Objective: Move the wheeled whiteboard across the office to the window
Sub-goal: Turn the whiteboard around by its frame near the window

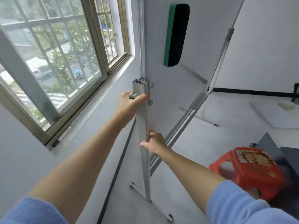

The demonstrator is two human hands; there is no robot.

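Observation:
The wheeled whiteboard (202, 46) stands upright just right of the window (53, 62), its near edge facing me. A grey metal post (143, 159) of its stand runs down to a wheeled foot (169, 218). My left hand (129, 104) grips the post near its top, over a grey knob. Lower down, my right hand (155, 143) holds the same post, fingers wrapped around its edge. A green and black eraser (177, 34) sticks to the board's face.
A red plastic stool (247, 173) sits close on the right, beside a dark grey object (271, 147). A white flat panel (278, 113) lies on the floor farther back. The wall under the window is at the left, with a black strip along the floor.

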